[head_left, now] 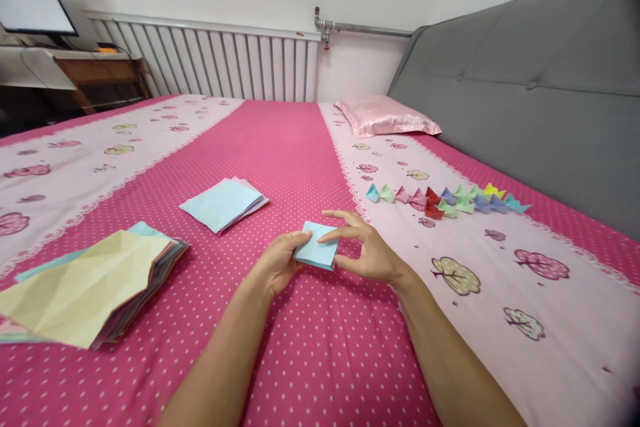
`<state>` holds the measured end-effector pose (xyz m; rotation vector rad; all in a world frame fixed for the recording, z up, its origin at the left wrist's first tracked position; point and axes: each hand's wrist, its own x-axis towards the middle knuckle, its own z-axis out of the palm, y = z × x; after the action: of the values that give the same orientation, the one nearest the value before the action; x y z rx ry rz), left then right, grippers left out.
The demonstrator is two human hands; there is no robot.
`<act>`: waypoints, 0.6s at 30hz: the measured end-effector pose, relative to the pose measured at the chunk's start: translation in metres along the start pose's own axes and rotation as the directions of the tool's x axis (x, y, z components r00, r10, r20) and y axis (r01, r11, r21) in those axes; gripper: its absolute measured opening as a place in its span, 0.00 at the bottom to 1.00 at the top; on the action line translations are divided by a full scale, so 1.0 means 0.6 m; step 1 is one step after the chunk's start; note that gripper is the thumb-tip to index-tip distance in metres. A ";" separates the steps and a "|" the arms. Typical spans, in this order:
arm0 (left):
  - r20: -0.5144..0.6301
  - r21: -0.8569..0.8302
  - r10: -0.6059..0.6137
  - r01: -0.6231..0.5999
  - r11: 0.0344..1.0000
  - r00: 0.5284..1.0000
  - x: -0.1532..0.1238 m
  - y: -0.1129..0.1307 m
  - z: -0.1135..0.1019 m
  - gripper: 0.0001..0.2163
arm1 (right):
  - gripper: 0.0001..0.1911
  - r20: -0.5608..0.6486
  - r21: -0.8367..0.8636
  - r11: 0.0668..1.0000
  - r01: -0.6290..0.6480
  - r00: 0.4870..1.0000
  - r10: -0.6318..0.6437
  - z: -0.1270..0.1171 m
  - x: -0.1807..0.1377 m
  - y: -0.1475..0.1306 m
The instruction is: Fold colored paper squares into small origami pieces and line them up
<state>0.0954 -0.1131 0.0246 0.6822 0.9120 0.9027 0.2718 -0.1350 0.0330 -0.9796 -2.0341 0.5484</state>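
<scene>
A small light-blue square of folded paper [318, 250] is held above the pink bedspread [280, 147]. My left hand [281, 257] pinches its left edge, thumb on top and the other fingers underneath. At the right side of the paper is my right hand [369, 248], its fingers spread and curved. One of its fingertips touches the paper's top face, while the thumb is near the lower right corner. Beyond my left hand lies a stack of square paper sheets [225, 202], light blue on top.
A larger pile of creased coloured sheets [85, 280] lies at the left, cream uppermost. Several small folded paper boats [450, 200] stand in rows on the right. Farther back are a pink pillow [385, 115], a grey headboard [530, 80], a radiator [215, 60] and a monitor [35, 0].
</scene>
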 end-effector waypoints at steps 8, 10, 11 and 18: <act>0.134 0.060 0.041 -0.049 0.997 0.990 -0.004 -0.007 -0.002 0.06 | 0.07 -0.063 0.052 0.997 -0.049 0.997 0.052 0.007 0.001 0.012; 0.168 0.075 0.049 -0.062 0.995 0.985 -0.005 -0.008 -0.002 0.07 | 0.05 -0.083 0.081 0.994 -0.074 0.993 0.081 0.009 0.002 0.013; 0.184 0.077 0.051 -0.066 0.995 0.982 -0.006 -0.008 -0.001 0.08 | 0.04 -0.093 0.094 0.992 -0.088 0.991 0.097 0.011 0.003 0.013; 0.354 0.102 0.124 -0.170 0.980 0.927 -0.012 -0.005 0.004 0.13 | 0.08 -0.178 0.100 0.978 -0.184 0.964 0.199 0.024 0.005 0.006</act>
<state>0.0966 -0.1213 0.0259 0.9998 0.6123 0.8250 0.2606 -0.1314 0.0235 -1.1410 -1.7480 0.6140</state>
